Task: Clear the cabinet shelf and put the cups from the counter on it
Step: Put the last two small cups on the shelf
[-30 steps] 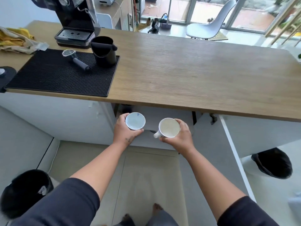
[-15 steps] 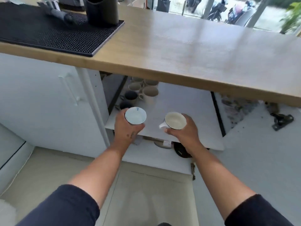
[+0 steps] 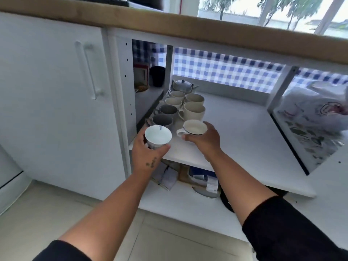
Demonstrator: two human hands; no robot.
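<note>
- White shelf board [image 3: 244,132] already had two rows of cream and grey cups [image 3: 180,108] packed along its left side, so the main risk looked like a clink. The cream dark-rimmed mug [image 3: 194,128] sat just in front of the nearest big cream one, and shoving it in too far would knock that row.
- The small white cup with blue marks [image 3: 158,137] hung at the shelf's front left corner. Set too near the lip, it could tip off.
- Left hand [image 3: 148,153] was wrapped round the white cup's wall, fingers curled.
- Right hand [image 3: 203,140] clasped the cream mug from its right, handle poking left. Couldn't tell if its base touched the board.
</note>
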